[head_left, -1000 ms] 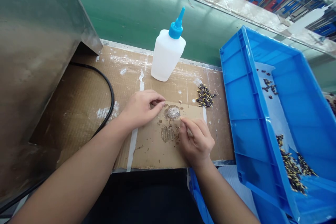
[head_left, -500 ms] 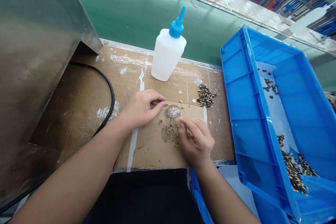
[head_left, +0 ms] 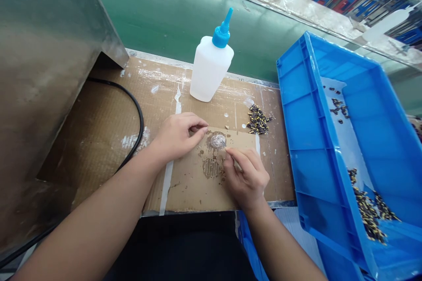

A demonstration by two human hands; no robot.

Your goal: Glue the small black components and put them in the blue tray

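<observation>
My right hand [head_left: 245, 173] is closed in a pinch at the right of a small round clear blob [head_left: 218, 141] on the cardboard sheet [head_left: 187, 189]. From its fingertips a thin dark tip [head_left: 224, 143] reaches the blob's edge; the thing is too small to name. My left hand [head_left: 180, 136] rests left of the blob, thumb and forefinger brought together. Whatever they may hold is hidden. Below the blob lies a wet, ridged patch [head_left: 211, 168] in the cardboard. A pile of small black-and-yellow parts [head_left: 259, 119] lies beyond my right hand.
A white squeeze bottle [head_left: 211, 70] with a blue nozzle stands behind my hands. To the right, a blue crate [head_left: 316, 149] holds more black-and-yellow parts [head_left: 367, 213]. A black cable [head_left: 140, 118] curves beside a metal housing [head_left: 49, 74] on the left. A green wall runs behind.
My right hand has barely shifted, its fingertips still by the clear blob's edge. My left hand stays in place.
</observation>
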